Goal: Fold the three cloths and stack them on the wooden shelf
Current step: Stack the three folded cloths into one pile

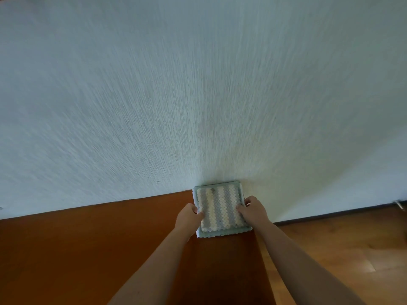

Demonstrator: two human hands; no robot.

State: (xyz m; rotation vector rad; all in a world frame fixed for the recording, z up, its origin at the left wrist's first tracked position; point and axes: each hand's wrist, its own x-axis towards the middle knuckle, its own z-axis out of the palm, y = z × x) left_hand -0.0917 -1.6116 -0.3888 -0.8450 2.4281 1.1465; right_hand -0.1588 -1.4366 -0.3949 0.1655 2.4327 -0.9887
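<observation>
Cloth stack point(222, 232) lies on wooden shelf point(88, 249), back edge at white wall point(198, 84). Striped cloth point(220, 208) on top. Left hand point(188, 216) pinches left edge, right hand point(255, 211) pinches right edge. Small tag point(212, 190) not readable.

The top cloth point(220, 208) shows grey-blue and cream zigzag stripes; the cloth beneath point(222, 232) looks pale teal, the shelf point(88, 249) red-brown.

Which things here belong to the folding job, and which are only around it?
Job: striped cloth, on top; pale green cloth, beneath it; wooden shelf; left hand and right hand, both gripping the striped cloth's sides.
Around: white wall; wood floor.
</observation>
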